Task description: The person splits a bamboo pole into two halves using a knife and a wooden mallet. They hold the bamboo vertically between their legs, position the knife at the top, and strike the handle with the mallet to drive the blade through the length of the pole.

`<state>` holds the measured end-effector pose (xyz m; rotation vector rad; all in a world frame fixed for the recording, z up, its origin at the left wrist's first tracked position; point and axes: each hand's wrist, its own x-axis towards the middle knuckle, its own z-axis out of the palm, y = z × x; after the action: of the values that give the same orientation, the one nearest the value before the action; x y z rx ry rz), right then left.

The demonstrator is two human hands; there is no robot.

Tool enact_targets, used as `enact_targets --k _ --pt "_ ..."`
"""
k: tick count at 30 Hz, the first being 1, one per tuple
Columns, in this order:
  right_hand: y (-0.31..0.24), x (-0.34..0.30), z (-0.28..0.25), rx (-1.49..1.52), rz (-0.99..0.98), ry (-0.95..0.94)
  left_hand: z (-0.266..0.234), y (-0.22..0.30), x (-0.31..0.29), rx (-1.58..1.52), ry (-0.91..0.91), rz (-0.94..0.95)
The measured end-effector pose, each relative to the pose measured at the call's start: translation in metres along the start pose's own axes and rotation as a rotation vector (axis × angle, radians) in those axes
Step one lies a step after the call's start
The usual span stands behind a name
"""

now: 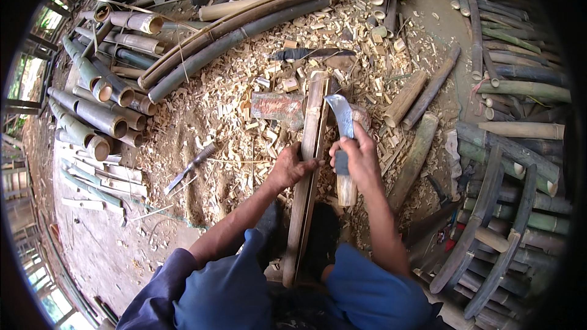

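A long split bamboo length (301,214) runs away from between my knees, with a lengthwise gap along its right side. Its far end rests over a reddish block (278,107) on the ground. My left hand (290,168) is closed around the bamboo at about its middle, thumb lying across the top. Just right of the bamboo, my right hand (361,157) grips a billhook (342,114) by its handle, which has dark wrapping and a bare wooden butt. The curved blade points away from me, close beside the bamboo's far part.
Wood chips cover the ground. A knife with a dark-wrapped handle (312,54) lies beyond the block; another bladed tool (191,167) lies left. Bamboo poles (235,33) are stacked left and far. Loose bamboo pieces (416,153) and a wooden frame (489,232) are right.
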<state>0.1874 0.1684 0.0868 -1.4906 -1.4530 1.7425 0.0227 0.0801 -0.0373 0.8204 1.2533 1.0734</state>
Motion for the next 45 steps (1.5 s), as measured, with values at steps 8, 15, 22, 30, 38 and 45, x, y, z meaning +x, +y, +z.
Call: enact_targets --k 8,15,22,30,38,45 --pt "0.029 -0.024 0.015 -0.789 -0.335 0.265 0.013 0.007 0.007 0.636 0.001 -0.264" --pt "0.024 -0.023 0.012 -0.886 -0.301 0.196 0.028 0.030 0.000 0.781 0.099 -0.271" --pt "0.042 -0.022 0.012 -0.918 -0.467 0.273 0.032 0.033 -0.001 0.814 0.091 -0.263" --pt "0.009 -0.021 0.029 -0.873 -0.204 0.208 0.035 0.039 -0.003 0.852 0.099 -0.298" --pt "-0.038 0.014 0.008 -0.542 0.128 -0.014 0.019 0.018 0.005 0.810 0.064 -0.272" --pt "0.046 0.014 0.007 -0.524 -0.024 0.143 0.030 0.016 0.008 0.868 0.088 -0.264"
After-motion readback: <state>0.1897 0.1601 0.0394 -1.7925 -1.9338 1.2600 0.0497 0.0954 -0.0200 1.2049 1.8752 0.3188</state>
